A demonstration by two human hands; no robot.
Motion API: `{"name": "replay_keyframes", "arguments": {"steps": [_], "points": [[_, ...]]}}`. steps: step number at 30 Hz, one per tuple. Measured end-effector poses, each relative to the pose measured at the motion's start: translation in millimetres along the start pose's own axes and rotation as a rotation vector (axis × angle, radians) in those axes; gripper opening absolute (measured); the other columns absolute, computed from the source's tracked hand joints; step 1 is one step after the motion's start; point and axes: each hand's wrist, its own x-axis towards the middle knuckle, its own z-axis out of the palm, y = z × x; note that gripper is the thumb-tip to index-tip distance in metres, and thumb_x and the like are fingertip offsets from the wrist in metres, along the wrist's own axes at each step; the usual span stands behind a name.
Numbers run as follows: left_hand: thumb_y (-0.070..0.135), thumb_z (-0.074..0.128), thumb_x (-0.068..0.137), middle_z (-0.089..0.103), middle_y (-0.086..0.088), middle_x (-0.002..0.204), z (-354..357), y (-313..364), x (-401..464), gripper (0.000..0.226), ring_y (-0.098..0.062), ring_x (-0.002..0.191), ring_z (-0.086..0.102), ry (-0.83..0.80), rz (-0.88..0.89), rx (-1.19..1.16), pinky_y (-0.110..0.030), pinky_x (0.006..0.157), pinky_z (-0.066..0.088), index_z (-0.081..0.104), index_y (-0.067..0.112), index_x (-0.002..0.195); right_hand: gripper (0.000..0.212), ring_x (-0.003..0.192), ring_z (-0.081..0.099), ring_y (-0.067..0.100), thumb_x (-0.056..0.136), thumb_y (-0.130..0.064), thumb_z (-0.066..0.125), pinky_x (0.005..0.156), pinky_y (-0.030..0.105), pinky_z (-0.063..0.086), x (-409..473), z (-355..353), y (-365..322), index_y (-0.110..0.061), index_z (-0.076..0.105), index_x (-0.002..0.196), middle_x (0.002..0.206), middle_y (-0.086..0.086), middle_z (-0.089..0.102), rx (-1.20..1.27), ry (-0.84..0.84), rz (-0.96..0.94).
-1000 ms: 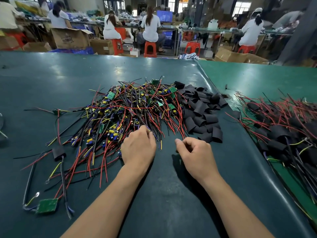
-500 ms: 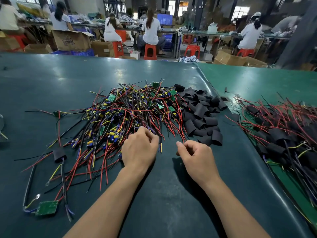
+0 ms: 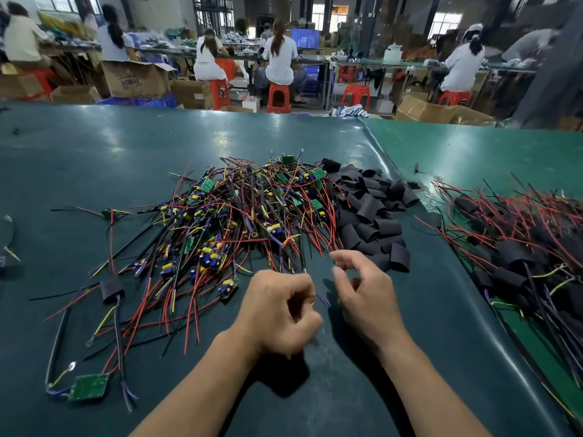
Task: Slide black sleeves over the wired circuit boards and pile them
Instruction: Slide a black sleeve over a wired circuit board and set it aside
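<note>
A tangled heap of wired circuit boards (image 3: 239,216), green boards with red, black, yellow and purple leads, lies mid-table. Flat black sleeves (image 3: 369,212) are heaped against its right side. Sleeved boards with red wires form a pile (image 3: 520,244) at the far right. My left hand (image 3: 277,313) is curled in a fist at the heap's near edge, and thin purple and yellow wires (image 3: 320,299) poke out of it. My right hand (image 3: 366,294) hovers beside it with loosely curled fingers, thumb and forefinger apart, nothing visible in it.
One bare green board (image 3: 88,386) with long leads and one sleeved board (image 3: 110,290) lie apart at the lower left. A seam (image 3: 410,197) splits the dark mat from the brighter green table on the right. People sit at benches behind.
My left hand has drawn back from the heap toward me, curled round some wires. My right hand shifted slightly right and its fingers spread from a fist.
</note>
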Motion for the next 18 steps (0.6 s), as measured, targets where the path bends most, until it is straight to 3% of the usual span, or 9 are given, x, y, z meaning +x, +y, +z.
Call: {"name": "replay_keyframes", "arguments": {"steps": [4, 6, 7, 8, 10, 12, 15, 18], "points": [[0.039, 0.053, 0.088, 0.047, 0.004, 0.049, -2.5, -15.3, 15.0, 0.042, -0.018, 0.046, 0.046, 0.256, -0.118, 0.356, -0.025, 0.047, 0.039, 0.056, 0.015, 0.055, 0.014, 0.075, 0.061, 0.006, 0.092, -0.010, 0.063, 0.075, 0.023, 0.048, 0.0, 0.3, -1.8, -0.021, 0.070, 0.099, 0.088, -0.013, 0.068, 0.048, 0.056, 0.038], [0.031, 0.057, 0.092, 0.066, -0.005, 0.077, -1.9, -27.0, 22.4, 0.026, -0.025, 0.074, 0.059, 0.354, -0.179, 0.504, -0.038, 0.064, 0.051, 0.069, 0.011, 0.083, 0.015, 0.073, 0.061, 0.007, 0.093, -0.011, 0.061, 0.073, 0.024, 0.049, -1.0, 1.1, -1.7, -0.022, 0.069, 0.098, 0.085, -0.013, 0.068, 0.054, 0.070, 0.034], [0.026, 0.059, 0.092, 0.067, -0.009, 0.102, -0.8, -32.6, 25.5, 0.023, -0.028, 0.095, 0.058, 0.306, -0.229, 0.552, -0.043, 0.080, 0.051, 0.069, 0.010, 0.106, 0.015, 0.073, 0.061, 0.008, 0.093, -0.010, 0.061, 0.073, 0.026, 0.050, -0.7, 1.5, -1.6, -0.022, 0.070, 0.099, 0.085, -0.013, 0.068, 0.058, 0.086, 0.029], [0.024, 0.058, 0.093, 0.060, -0.011, 0.126, 1.4, -38.6, 26.6, 0.037, -0.030, 0.115, 0.051, 0.194, -0.288, 0.597, -0.045, 0.096, 0.045, 0.061, 0.011, 0.127, 0.016, 0.073, 0.060, 0.008, 0.093, -0.010, 0.060, 0.073, 0.027, 0.051, 0.2, 2.0, -1.2, -0.021, 0.070, 0.099, 0.086, -0.012, 0.068, 0.062, 0.105, 0.026], [0.029, 0.050, 0.097, 0.040, -0.007, 0.153, 6.4, -48.5, 24.7, 0.051, -0.027, 0.137, 0.034, -0.031, -0.361, 0.683, -0.044, 0.108, 0.034, 0.044, 0.018, 0.146, 0.016, 0.076, 0.060, 0.012, 0.093, -0.008, 0.059, 0.077, 0.031, 0.051, 3.0, 2.3, -0.6, -0.018, 0.070, 0.099, 0.088, -0.008, 0.069, 0.048, 0.147, 0.017], [0.032, 0.049, 0.098, 0.043, -0.002, 0.151, 8.7, -52.4, 21.7, 0.047, -0.025, 0.136, 0.036, -0.081, -0.381, 0.699, -0.043, 0.103, 0.037, 0.048, 0.023, 0.144, 0.016, 0.082, 0.060, 0.015, 0.092, -0.007, 0.059, 0.081, 0.034, 0.051, 5.9, 1.3, 0.3, -0.014, 0.070, 0.101, 0.094, -0.002, 0.068, 0.023, 0.193, 0.013], [0.027, 0.060, 0.093, 0.065, -0.003, 0.121, 3.1, -50.6, 22.1, 0.031, -0.029, 0.115, 0.051, 0.030, -0.371, 0.652, -0.042, 0.091, 0.041, 0.067, 0.021, 0.123, 0.017, 0.088, 0.062, 0.018, 0.092, -0.007, 0.057, 0.084, 0.034, 0.050, 7.5, -3.4, 3.9, -0.013, 0.070, 0.102, 0.097, 0.001, 0.068, 0.004, 0.266, 0.045], [0.024, 0.064, 0.090, 0.067, 0.000, 0.099, 0.9, -45.5, 21.4, 0.014, -0.028, 0.100, 0.055, 0.054, -0.298, 0.620, -0.043, 0.084, 0.041, 0.071, 0.018, 0.101, 0.017, 0.086, 0.062, 0.016, 0.093, -0.008, 0.057, 0.081, 0.030, 0.049, 6.1, -4.1, 4.3, -0.015, 0.069, 0.101, 0.096, 0.000, 0.068, -0.006, 0.247, 0.054]]}}
